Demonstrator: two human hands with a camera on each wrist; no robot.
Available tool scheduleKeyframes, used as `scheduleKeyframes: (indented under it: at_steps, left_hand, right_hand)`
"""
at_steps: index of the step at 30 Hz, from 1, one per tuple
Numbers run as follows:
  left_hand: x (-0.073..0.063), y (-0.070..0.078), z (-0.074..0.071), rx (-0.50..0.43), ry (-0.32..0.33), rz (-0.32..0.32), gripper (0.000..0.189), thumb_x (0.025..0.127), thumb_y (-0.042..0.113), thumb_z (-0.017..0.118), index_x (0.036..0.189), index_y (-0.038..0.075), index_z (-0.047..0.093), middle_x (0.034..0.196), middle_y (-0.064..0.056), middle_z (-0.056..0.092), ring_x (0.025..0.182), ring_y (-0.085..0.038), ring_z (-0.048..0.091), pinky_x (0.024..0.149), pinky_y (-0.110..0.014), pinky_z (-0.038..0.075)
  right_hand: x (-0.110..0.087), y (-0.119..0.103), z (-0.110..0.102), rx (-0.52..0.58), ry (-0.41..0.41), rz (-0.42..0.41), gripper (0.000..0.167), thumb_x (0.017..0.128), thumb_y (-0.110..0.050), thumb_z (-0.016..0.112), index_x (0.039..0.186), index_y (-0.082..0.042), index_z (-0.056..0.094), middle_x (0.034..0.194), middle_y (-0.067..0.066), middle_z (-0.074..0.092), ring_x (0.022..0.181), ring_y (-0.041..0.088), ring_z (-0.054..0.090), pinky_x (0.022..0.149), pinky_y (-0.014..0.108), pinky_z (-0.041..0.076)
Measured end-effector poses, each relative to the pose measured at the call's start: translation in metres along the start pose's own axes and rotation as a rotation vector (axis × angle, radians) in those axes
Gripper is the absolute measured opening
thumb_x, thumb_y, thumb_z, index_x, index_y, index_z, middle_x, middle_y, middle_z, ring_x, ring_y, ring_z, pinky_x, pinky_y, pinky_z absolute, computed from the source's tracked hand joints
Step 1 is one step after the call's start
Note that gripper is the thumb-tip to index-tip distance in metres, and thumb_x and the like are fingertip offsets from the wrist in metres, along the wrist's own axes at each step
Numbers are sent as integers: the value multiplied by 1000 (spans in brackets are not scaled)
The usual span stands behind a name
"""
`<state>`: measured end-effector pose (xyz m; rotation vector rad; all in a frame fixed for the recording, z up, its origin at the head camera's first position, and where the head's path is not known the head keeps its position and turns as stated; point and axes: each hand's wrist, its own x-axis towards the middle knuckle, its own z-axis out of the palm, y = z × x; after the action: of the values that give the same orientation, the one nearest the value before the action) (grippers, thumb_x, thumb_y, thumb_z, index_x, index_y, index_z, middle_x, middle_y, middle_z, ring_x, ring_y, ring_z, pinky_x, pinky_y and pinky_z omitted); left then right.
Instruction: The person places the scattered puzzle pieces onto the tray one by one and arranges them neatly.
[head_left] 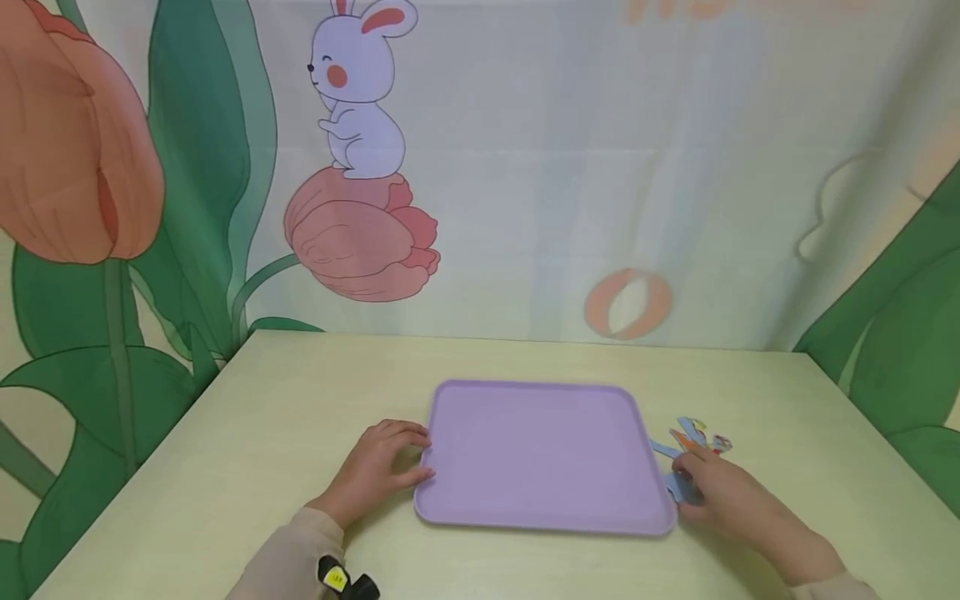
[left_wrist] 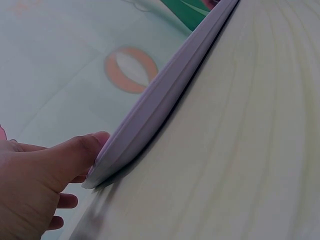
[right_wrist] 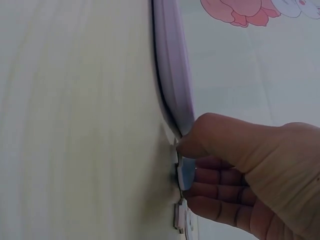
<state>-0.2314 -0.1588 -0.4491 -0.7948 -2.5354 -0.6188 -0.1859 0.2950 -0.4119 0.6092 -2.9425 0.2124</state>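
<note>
A flat purple tray (head_left: pixel 540 458) with a raised rim lies on the table. My left hand (head_left: pixel 382 458) touches its left edge, thumb and fingertips apart along the rim; in the left wrist view the thumb (left_wrist: pixel 92 145) rests against the tray's corner. At the tray's right edge my right hand (head_left: pixel 720 492) pinches a light-blue puzzle piece (head_left: pixel 681 488) between thumb and fingers. That blue piece (right_wrist: pixel 187 172) shows partly in the right wrist view, the rest hidden by fingers. Several colourful puzzle pieces (head_left: pixel 693 432) lie just beyond the right hand, partly covered by it.
The pale wooden table (head_left: pixel 322 383) extends around the tray. Behind it hangs a cloth backdrop (head_left: pixel 510 167) printed with tulips and a rabbit. A black strap device with a yellow label (head_left: pixel 335 577) sits at the left wrist.
</note>
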Motion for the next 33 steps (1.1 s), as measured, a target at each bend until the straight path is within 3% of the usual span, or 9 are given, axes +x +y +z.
scheduleKeyframes:
  at_steps: [10, 16, 20, 27, 33]
  left_hand:
    - [3, 4, 2, -1, -21, 5, 34, 73, 35, 81, 98, 15, 71, 111, 2, 69, 108, -19, 60, 96, -41, 46]
    - [3, 4, -1, 1, -25, -8, 34, 73, 36, 81, 99, 15, 71, 112, 2, 69, 108, -19, 60, 97, -41, 45]
    - [2, 4, -2, 0, -23, -14, 34, 73, 36, 80, 99, 15, 71, 112, 2, 69, 108, -19, 60, 97, -42, 45]
    - [-1, 2, -2, -3, -25, -26, 34, 73, 35, 81, 99, 15, 71, 112, 2, 69, 109, -20, 60, 97, -42, 45]
    - [-2, 1, -1, -14, -27, -35, 33, 74, 34, 80, 99, 15, 70, 113, 2, 68, 109, -20, 60, 97, -43, 45]
  right_hand:
    - [-6, 7, -15, 72, 32, 21, 32, 68, -13, 78, 96, -3, 63, 85, 0, 58, 70, 5, 50, 58, 21, 45]
    - [2, 3, -29, 295, -64, 51, 33, 77, -9, 72, 105, 4, 59, 82, 1, 55, 56, 0, 47, 49, 20, 44]
    - [12, -3, -37, 404, -129, 56, 34, 80, -5, 67, 109, 8, 56, 82, 5, 54, 42, 8, 51, 47, 23, 47]
    - [37, -19, -44, 304, -118, 20, 31, 78, -10, 73, 105, 0, 62, 87, 0, 56, 71, 4, 50, 60, 18, 46]
    - [55, -31, -45, 277, -53, -102, 28, 75, -7, 72, 100, 0, 61, 85, 0, 57, 72, 6, 52, 61, 18, 47]
